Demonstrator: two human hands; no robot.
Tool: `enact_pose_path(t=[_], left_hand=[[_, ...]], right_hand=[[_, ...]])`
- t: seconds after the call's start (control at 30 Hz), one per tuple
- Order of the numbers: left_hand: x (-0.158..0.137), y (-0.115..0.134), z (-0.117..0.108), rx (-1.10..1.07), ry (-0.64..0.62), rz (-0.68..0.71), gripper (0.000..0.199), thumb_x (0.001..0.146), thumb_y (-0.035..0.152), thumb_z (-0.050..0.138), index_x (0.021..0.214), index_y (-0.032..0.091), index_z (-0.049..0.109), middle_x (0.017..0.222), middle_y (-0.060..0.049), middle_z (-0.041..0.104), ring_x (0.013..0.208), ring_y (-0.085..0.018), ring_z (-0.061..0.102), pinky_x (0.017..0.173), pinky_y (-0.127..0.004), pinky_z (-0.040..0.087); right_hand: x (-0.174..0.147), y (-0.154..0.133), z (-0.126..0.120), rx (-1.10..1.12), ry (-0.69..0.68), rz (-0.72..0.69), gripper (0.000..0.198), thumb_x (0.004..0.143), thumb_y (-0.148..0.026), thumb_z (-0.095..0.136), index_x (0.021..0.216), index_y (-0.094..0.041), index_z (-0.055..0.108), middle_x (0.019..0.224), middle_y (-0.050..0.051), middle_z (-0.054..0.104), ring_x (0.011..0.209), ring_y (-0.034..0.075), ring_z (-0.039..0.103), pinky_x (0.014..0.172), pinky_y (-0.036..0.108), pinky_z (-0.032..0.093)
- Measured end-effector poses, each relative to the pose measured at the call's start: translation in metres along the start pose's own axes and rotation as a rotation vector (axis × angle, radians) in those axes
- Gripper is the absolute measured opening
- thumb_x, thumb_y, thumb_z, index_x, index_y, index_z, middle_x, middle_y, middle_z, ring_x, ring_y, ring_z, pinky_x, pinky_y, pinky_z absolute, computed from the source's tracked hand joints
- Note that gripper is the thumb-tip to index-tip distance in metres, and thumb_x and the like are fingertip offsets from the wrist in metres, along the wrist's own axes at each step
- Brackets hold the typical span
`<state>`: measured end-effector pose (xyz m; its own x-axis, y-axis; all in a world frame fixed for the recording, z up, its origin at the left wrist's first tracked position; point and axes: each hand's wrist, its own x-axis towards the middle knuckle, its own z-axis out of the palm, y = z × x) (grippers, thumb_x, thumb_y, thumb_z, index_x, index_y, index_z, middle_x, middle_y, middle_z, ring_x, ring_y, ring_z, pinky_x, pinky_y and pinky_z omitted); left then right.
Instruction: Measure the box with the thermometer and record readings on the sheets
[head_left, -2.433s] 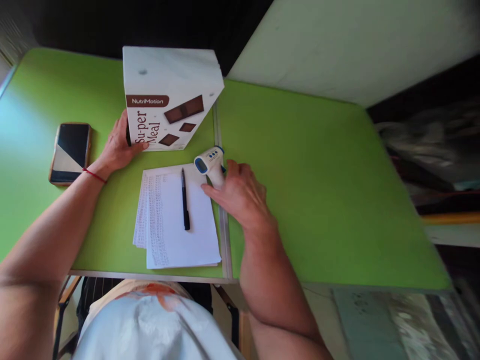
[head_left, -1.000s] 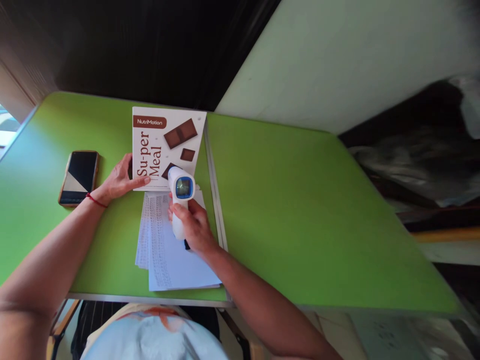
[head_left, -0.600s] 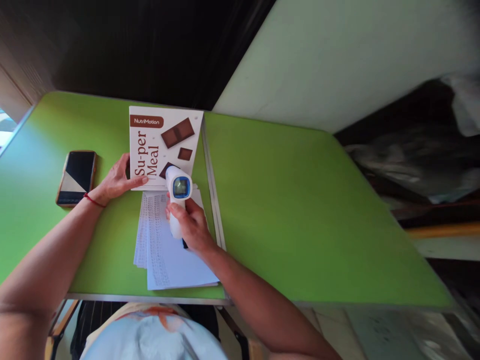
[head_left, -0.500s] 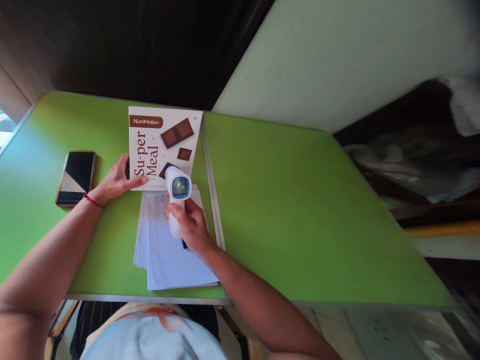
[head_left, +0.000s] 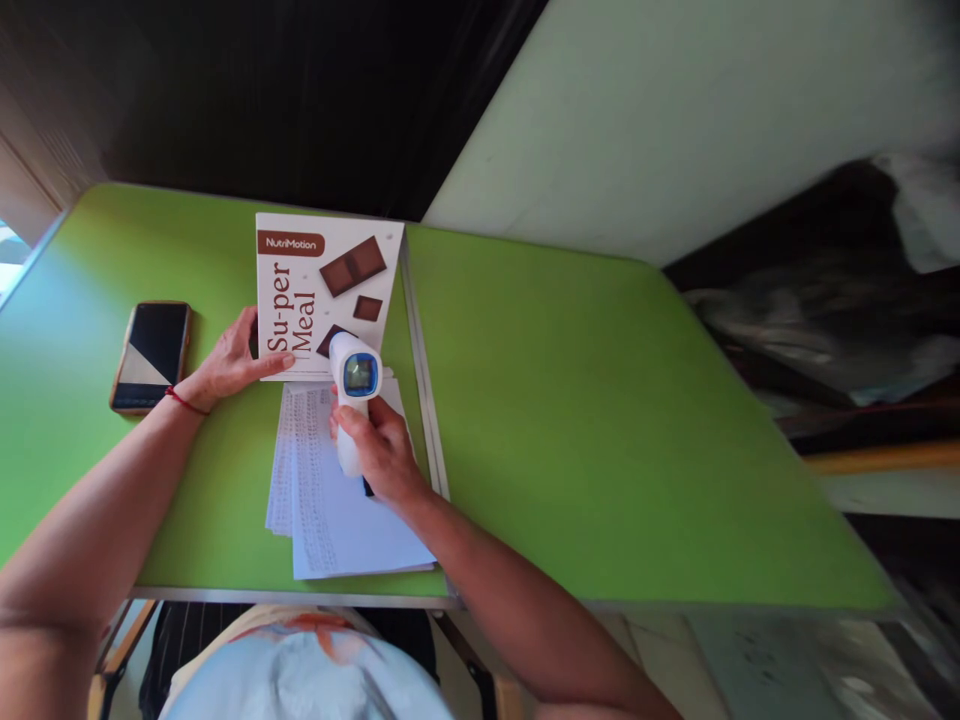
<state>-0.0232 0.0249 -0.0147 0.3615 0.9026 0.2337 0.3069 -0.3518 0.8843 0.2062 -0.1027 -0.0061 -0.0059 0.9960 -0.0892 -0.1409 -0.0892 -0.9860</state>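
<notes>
My right hand (head_left: 380,445) is wrapped round the handle of a white infrared thermometer (head_left: 349,440), whose blue-rimmed screen faces me. The thermometer's head overlaps the lower right of a white box (head_left: 352,225) printed "NutriMotion Su-per Meal" with chocolate pieces. At the box's lower left, my left hand (head_left: 236,358) grips it, thumb on the front and the other fingers partly hidden at its side. Several white paper sheets (head_left: 352,540), some with writing, lie fanned below the box, under my right hand. A small dark object (head_left: 368,488) shows beneath that hand; I cannot make it out.
A phone (head_left: 151,355) in a brown case lies left of my left hand. The green table (head_left: 637,430) has a metal seam (head_left: 424,370) just right of the box. Behind it stand a dark panel (head_left: 300,100) and a pale wall (head_left: 600,130).
</notes>
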Motion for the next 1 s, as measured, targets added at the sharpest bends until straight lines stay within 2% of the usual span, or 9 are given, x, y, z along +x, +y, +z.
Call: enact_pose_path(t=[0.47, 1.0], left_hand=[[-0.0002, 0.0024, -0.0001, 0.011, 0.003, -0.006, 0.084, 0.074, 0.075, 0.086, 0.131, 0.021, 0.059, 0.129, -0.015, 0.072, 0.114, -0.039, 0.070, 0.098, -0.058, 0.058], [-0.0005, 0.0019, -0.0013, 0.036, 0.018, 0.039, 0.080, 0.076, 0.075, 0.084, 0.131, 0.023, 0.060, 0.128, -0.014, 0.073, 0.115, -0.040, 0.070, 0.099, -0.059, 0.057]], right_hand=[[0.0000, -0.0025, 0.0009, 0.014, 0.008, 0.043, 0.039, 0.079, -0.059, 0.077, 0.086, -0.024, 0.062, 0.073, -0.002, 0.055, 0.067, 0.015, 0.048, 0.060, 0.031, 0.041], [0.0009, -0.0030, 0.0026, -0.008, 0.020, 0.017, 0.035, 0.078, -0.056, 0.076, 0.090, -0.025, 0.065, 0.076, -0.002, 0.057, 0.067, 0.015, 0.048, 0.058, 0.030, 0.040]])
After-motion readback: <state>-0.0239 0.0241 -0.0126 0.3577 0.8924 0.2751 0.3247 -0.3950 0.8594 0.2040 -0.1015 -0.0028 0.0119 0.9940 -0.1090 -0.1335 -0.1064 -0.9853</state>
